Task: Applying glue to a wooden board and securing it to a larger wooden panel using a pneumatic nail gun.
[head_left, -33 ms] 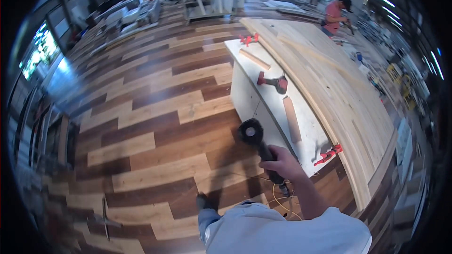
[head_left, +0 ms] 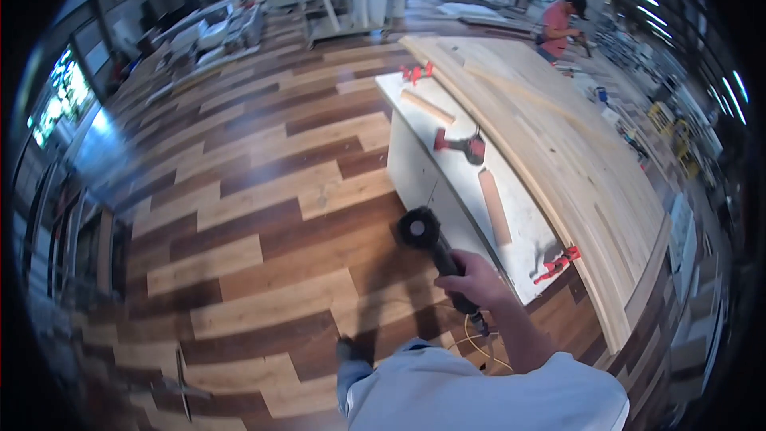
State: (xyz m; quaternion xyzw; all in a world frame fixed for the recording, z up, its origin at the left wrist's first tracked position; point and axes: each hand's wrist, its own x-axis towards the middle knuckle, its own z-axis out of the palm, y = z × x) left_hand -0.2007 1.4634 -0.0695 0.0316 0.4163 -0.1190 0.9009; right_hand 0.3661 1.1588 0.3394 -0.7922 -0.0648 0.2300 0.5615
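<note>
My right hand [head_left: 472,279] grips the handle of a black power tool [head_left: 423,233] with a round head, held out over the plank floor beside a white workbench [head_left: 415,168]. A yellow cord [head_left: 476,341] trails from the tool's rear end down past my forearm. My left hand is out of sight. My grey-sleeved shoulder and one shoe [head_left: 349,349] show at the bottom edge.
On the bench lie a red drill [head_left: 461,145], two short wood pieces [head_left: 495,206] [head_left: 427,106] and red clamps [head_left: 558,262] [head_left: 416,72]. A long pale wood panel [head_left: 574,152] lies alongside the bench. A person in a red shirt [head_left: 557,24] works at the far end.
</note>
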